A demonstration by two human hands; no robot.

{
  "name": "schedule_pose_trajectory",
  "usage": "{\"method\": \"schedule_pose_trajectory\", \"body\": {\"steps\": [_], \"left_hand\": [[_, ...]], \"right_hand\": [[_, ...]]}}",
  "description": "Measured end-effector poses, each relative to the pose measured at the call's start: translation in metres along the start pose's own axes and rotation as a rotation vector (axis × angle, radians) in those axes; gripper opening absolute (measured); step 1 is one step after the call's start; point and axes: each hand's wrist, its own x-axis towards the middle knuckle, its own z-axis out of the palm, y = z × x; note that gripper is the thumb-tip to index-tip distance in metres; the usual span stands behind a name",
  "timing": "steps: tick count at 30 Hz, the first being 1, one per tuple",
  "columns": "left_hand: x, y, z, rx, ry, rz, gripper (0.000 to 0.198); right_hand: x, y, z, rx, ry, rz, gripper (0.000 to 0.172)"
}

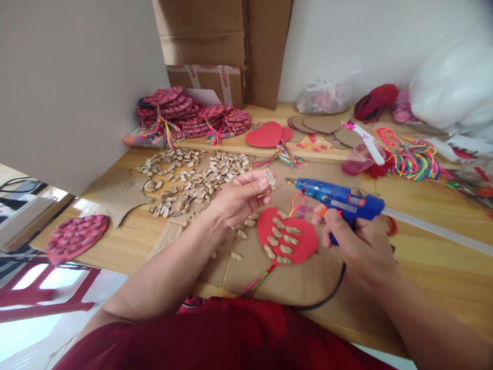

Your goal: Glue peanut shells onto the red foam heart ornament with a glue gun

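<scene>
Between the thumb and fingers of my left hand [246,195] is a peanut shell half [270,177], its hollow side showing. My right hand [354,239] grips a blue hot glue gun [331,192] by its handle, and the nozzle points left at the shell, a short gap apart. A clear glue stick [435,231] sticks out of the gun's back end. Below both hands lies a red heart [308,236] with several peanut shells [291,240] set in rows on it. An orange cord loop is at its top and a colourful tassel [256,283] at its bottom.
Loose peanut shells [200,187] are heaped left of the heart on cardboard [246,277]. Stacked pink shell-covered pieces [185,115], plain red hearts [264,134], cardboard hearts [321,124] and colourful cords [416,159] line the back. The gun's black cable [331,295] curves along the front.
</scene>
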Motion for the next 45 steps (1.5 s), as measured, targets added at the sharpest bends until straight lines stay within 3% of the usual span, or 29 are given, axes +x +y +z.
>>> {"method": "schedule_pose_trajectory", "body": {"steps": [6,14,20,24,31,45], "left_hand": [[0.000,-0.003,0.000,0.232,0.027,0.023,0.036],[-0.009,-0.028,0.015,1.202,-0.089,0.289,0.012],[-0.007,-0.042,0.023,1.574,-0.184,0.388,0.012],[-0.007,-0.041,0.029,1.708,-0.184,0.339,0.019],[-0.006,-0.042,0.032,1.832,-0.197,0.282,0.010],[-0.003,-0.045,0.027,1.810,-0.214,0.307,0.007]], "right_hand": [[0.014,0.005,0.004,0.157,0.048,0.200,0.052],[0.018,0.014,0.008,0.205,0.048,0.335,0.055],[0.021,0.024,0.013,0.240,0.036,0.354,0.052],[0.019,0.025,0.014,0.228,0.021,0.332,0.051],[0.018,0.021,0.014,0.213,0.030,0.337,0.048],[0.016,0.021,0.012,0.202,0.018,0.363,0.047]]}}
